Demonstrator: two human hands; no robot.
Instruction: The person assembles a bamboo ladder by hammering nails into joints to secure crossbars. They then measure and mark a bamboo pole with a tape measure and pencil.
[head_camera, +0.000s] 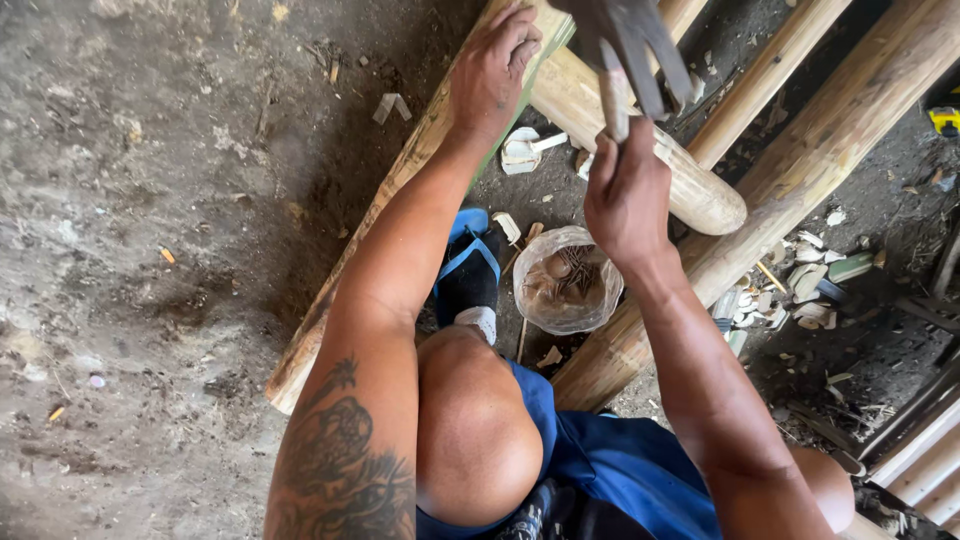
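My left hand (492, 70) lies flat on a bamboo pole (400, 190) at eleven o'clock; my right hand (625, 195) grips a hammer (630, 45) handle at twelve, its head likely heavy, rigid, best held low.

We saw a bare dirt floor (150, 250) filling the left of the scene, grey-brown, uneven and lit by soft daylight, with small chips and bits of debris scattered over it. Toward the far right the ground turned darker and shadowed, and pale wood shavings (800, 280) lay in a heap there among twigs and scraps. At the near right edge a few light, ribbed slats (925, 460) ran diagonally, and a small yellow object (945, 120) sat at the far right border, too cropped for us to identify.
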